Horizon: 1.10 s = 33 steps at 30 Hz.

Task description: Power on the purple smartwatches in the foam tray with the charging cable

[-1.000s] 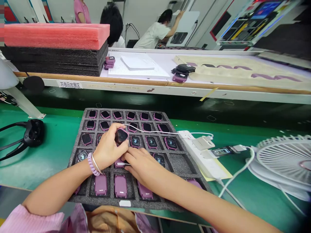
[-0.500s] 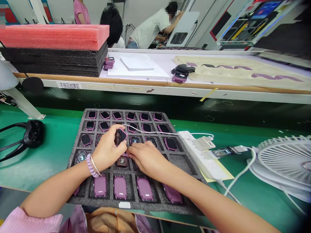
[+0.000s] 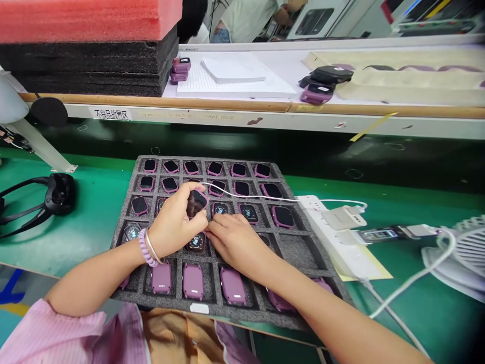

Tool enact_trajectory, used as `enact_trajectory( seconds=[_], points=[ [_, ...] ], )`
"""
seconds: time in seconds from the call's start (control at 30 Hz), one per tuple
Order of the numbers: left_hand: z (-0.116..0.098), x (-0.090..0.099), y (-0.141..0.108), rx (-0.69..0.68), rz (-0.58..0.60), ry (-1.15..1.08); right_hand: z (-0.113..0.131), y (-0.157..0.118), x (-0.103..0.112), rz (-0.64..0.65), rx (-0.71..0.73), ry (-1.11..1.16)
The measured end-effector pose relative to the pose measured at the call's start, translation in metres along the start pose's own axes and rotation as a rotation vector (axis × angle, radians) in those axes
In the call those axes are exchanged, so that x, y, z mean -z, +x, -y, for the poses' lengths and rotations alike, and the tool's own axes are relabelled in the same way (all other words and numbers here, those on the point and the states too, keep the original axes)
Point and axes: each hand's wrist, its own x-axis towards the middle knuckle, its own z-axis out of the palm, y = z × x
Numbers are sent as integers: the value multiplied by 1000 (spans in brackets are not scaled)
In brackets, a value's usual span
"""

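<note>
A grey foam tray (image 3: 299, 251) holds rows of purple watch cases; the upper rows show dark screens, the front row lies back up. Pinched between the thumb and fingers of my left hand (image 3: 176, 220) is a purple watch (image 3: 197, 203), screen up, over the tray's middle. A white cable (image 3: 257, 196) runs from it to the right. My right hand (image 3: 238, 240) rests low over the tray, fingers together, tips close to my left thumb; whatever they hold is hidden. Beneath my hands, a watch with a lit face (image 3: 196, 241) sits in its compartment.
A white power strip (image 3: 322, 232) with a charger (image 3: 344, 217) lies right of the tray, near a fan (image 3: 468, 258). A black headset (image 3: 56, 194) is at left. The shelf (image 3: 235, 105) behind bears foam blocks (image 3: 94, 65), papers (image 3: 235, 71) and watches. A person (image 3: 246, 20) stands beyond.
The view has tilted down and shifted, so the shelf sits higher in it. Both hands keep nearly the same pose over the tray. The watch just below them now shows a brighter face.
</note>
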Motion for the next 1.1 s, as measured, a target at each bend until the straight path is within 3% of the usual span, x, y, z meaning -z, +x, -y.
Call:
enact_trajectory(
  seconds=[0.43, 1.1],
  points=[
    [-3, -3, -3, -81, 42, 56, -2, -1, -2, -39, 21, 35],
    [-4, -5, -9, -277, -47, 288, -1, -1, -1, -22, 6, 20]
  ],
)
